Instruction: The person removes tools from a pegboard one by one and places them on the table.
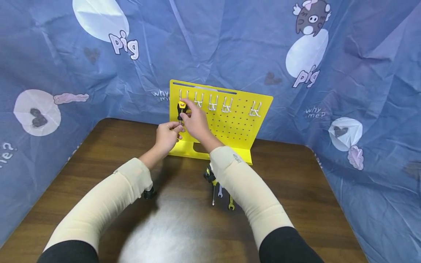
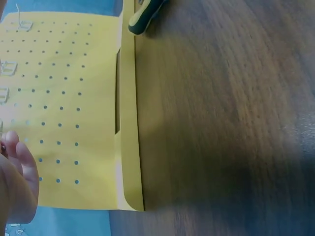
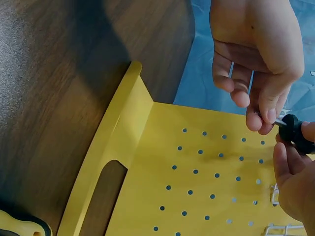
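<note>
In front of the upright yellow pegboard [image 1: 230,128], both hands hold a short screwdriver [image 1: 182,106] with a black and yellow handle, its shaft pointing down. My right hand [image 1: 196,123] grips the handle near the board's leftmost hook. Just below, the thumb and fingertips of my left hand [image 1: 167,138] pinch the metal shaft. The right wrist view shows the left hand [image 3: 258,59] at the shaft, with the right hand [image 3: 298,182] around the dark handle at the edge. The shaft's tip is hidden by the left fingers.
Several white wire hooks [image 1: 213,103] line the board's upper part. On the brown table [image 1: 279,190], partly under the right sleeve, lie another screwdriver [image 1: 213,195], a silver wrench [image 1: 220,192] and a yellow wrench [image 1: 231,204]. A black object [image 1: 149,193] shows beside the left sleeve.
</note>
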The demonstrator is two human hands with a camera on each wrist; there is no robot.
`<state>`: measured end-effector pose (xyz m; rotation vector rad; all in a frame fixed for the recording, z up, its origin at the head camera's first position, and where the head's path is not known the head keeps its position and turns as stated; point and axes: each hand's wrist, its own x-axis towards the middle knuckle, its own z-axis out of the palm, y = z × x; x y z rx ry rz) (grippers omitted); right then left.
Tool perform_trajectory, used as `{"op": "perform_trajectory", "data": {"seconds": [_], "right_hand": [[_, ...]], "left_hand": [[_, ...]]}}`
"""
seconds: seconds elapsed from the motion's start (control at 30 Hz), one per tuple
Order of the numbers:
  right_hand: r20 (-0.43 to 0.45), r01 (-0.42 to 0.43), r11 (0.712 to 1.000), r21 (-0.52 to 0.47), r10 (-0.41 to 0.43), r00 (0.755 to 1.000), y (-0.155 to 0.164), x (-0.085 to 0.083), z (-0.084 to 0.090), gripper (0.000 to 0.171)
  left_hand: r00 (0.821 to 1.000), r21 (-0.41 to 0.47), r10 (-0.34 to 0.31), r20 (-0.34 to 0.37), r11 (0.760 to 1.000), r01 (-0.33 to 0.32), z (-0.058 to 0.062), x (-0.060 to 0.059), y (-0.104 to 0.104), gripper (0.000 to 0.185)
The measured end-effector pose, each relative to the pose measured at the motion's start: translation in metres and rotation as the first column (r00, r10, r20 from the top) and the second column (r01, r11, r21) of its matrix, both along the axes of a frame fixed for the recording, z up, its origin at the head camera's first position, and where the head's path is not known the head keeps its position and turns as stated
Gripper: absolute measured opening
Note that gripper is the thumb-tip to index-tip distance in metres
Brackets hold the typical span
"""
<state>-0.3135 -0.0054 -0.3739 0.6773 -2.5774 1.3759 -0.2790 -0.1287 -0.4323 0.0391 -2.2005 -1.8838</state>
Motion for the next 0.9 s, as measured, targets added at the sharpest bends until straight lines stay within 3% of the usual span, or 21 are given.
{"op": "perform_trajectory", "data": {"seconds": [0.4,0.67,0.9], "right_hand": [[0.011,-0.023,1.0,-0.001,0.023,1.0,0.008,0.008,0.009,0.05],[0.048,-0.105,0.993,0.057,0.102,0.994,0.029,0.021,0.005,0.048],[0.163,-0.12,0.99,0.078,0.106,0.981,0.064,0.032,-0.015,0.041]], "left_hand": [[1.0,-0.028,-0.018,0.011,0.999,0.019,0.011,0.017,0.001,0.02],[0.994,-0.096,-0.105,0.041,0.989,0.109,0.004,0.035,0.008,0.02],[0.979,-0.105,-0.189,0.081,0.975,0.197,-0.014,0.055,0.027,0.018]]}}
